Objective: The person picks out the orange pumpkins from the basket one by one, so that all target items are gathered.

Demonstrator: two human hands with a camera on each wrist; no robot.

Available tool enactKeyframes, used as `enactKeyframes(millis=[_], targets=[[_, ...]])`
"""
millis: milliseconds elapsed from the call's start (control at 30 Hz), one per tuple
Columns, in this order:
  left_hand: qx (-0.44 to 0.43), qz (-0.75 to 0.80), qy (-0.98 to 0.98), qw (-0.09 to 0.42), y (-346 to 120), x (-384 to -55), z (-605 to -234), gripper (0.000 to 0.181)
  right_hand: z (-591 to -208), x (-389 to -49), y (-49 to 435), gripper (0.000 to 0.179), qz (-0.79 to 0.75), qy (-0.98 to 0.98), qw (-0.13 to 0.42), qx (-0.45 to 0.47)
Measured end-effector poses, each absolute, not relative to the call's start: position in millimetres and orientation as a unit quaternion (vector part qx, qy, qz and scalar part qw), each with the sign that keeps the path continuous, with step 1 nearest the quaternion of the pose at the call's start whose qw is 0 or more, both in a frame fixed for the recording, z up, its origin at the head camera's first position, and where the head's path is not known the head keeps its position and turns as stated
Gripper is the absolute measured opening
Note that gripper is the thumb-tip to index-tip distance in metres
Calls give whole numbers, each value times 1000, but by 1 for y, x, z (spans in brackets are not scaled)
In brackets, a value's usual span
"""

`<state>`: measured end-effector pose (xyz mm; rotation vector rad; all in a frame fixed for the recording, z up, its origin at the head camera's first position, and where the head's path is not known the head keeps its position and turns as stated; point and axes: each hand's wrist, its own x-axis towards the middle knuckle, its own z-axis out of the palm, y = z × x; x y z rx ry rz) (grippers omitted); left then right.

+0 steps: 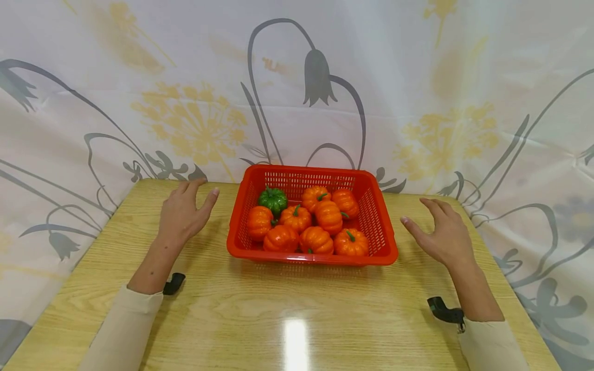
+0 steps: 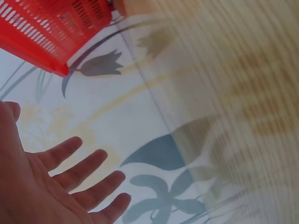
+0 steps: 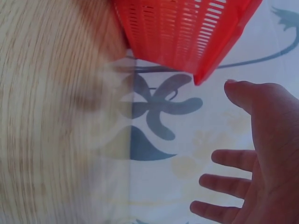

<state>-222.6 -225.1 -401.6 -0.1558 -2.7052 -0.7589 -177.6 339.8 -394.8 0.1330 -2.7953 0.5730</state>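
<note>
A red plastic basket [image 1: 311, 259] with slotted walls stands on the wooden table. Inside it lie several small orange pumpkins [image 1: 351, 242] and one green pumpkin [image 1: 273, 201] at the back left. To the basket's left my left hand [image 1: 183, 211] hovers apart from it, fingers spread and holding nothing. My right hand [image 1: 443, 234] is off the basket's right side, thumb and fingers apart and nothing in them. Each wrist view shows a basket corner beyond the thumb, with a gap between the two.
The wooden table [image 1: 241, 319] reaches back to a white curtain [image 1: 297, 123] printed with grey and yellow flowers, which also runs along both sides. A black wrist-camera mount sticks out from each cuff [image 1: 139, 304].
</note>
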Motion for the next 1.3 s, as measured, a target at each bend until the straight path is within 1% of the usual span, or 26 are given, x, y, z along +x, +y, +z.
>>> enactKeyframes(millis=[233, 600, 933, 1300], targets=[[-61, -317, -939, 116, -218, -220, -395, 70, -389, -175, 332, 73, 210, -963, 159, 65], [-73, -352, -928, 94, -206, -217, -390, 70, -374, -167, 315, 72, 221, -958, 165, 84], [-85, -399, -911, 67, -195, -216, -392, 66, -366, -159, 300, 69, 239, -947, 170, 127], [-76, -422, -903, -5, -180, -226, -388, 76, -360, -160, 272, 68, 241, -942, 171, 156]])
